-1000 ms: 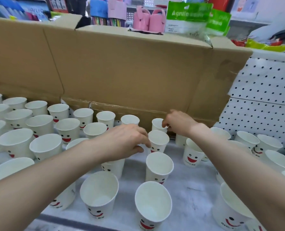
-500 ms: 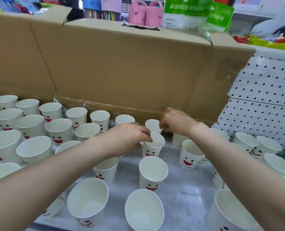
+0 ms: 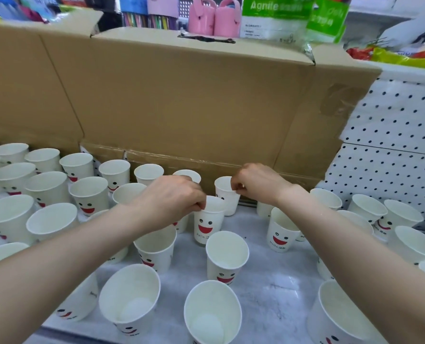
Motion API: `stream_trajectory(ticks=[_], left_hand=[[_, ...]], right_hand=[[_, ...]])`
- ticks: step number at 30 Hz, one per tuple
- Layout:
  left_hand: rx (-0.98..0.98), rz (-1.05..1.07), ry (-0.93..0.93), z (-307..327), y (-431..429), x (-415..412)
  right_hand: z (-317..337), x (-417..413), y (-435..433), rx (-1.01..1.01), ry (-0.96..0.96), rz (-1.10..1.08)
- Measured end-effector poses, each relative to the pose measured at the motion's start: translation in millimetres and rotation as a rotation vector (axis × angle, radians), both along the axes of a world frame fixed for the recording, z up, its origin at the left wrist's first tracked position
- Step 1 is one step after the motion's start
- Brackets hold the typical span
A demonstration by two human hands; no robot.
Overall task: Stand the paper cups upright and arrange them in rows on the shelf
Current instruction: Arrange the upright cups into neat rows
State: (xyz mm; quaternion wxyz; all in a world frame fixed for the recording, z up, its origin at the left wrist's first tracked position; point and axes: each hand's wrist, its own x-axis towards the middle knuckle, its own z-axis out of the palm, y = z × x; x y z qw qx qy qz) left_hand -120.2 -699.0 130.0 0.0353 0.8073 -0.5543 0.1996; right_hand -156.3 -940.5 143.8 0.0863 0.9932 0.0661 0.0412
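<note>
Cups point(image 3: 227, 256) upright on shelf point(image 3: 276, 296), both hands busy.
Left hand point(image 3: 171, 198) pinches smiley cup point(image 3: 209, 225) rim; right hand point(image 3: 260, 182) pinches rear cup point(image 3: 227, 201) rim.

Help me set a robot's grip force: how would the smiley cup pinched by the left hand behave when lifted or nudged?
Probably very light: the left hand holds the paper cup by a fingertip pinch on its rim. Thin paper walls would likely dent under a hard squeeze. Empty-looking and narrower at the base, it may tip easily.
</note>
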Motion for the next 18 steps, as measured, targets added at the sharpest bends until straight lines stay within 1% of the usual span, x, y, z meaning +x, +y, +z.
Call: stream_trajectory(ticks=[3, 9, 18], left_hand=[[0.000, -0.041, -0.022, -3, -4, -5], [0.034, -0.101, -0.004, -7, -8, -5], [0.057, -0.106, 0.056, -11, -14, -5]], right_hand=[[-8, 3, -2, -0.054, 0.018, -0.005], [-14, 12, -9, -0.109, -0.037, 0.042], [-10, 0, -8, -0.035, -0.115, 0.074]])
